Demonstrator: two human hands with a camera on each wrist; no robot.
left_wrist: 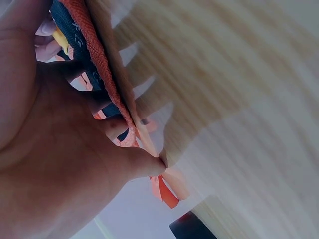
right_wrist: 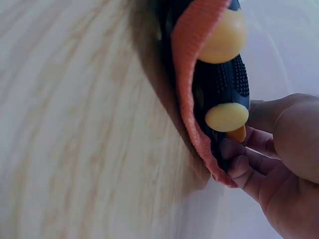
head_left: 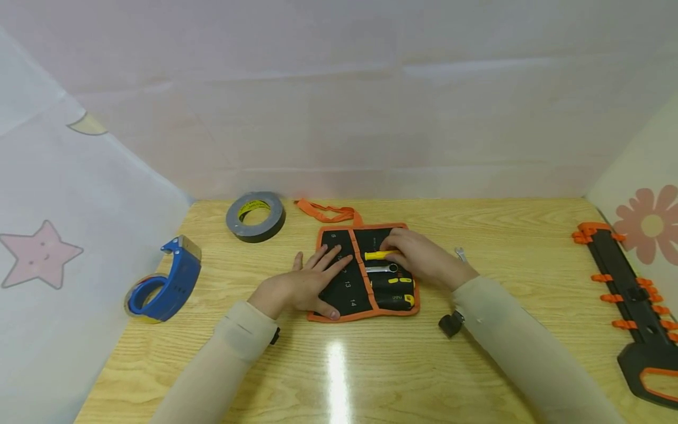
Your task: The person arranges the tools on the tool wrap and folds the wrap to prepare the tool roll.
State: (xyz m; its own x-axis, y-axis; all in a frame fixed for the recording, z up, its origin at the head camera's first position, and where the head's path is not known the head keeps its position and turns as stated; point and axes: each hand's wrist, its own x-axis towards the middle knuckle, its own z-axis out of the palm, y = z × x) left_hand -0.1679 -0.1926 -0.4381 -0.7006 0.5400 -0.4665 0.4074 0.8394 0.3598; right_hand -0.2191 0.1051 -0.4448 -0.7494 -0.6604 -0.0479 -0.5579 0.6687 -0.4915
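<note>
- My right grip (head_left: 424, 253) appears to pinch the right end of a yellow tool (head_left: 375, 255), just right of the frame's centre.
- That tool lies across the right panel of the black pouch (head_left: 360, 294), above a slotted wrench (head_left: 377, 269); I judge I'm fitting or freeing it, but cannot tell which.
- My left grip (head_left: 304, 285) lies spread over the left panel.
- Next likely calls for steady left pressure while I slide the tool lengthwise.
</note>
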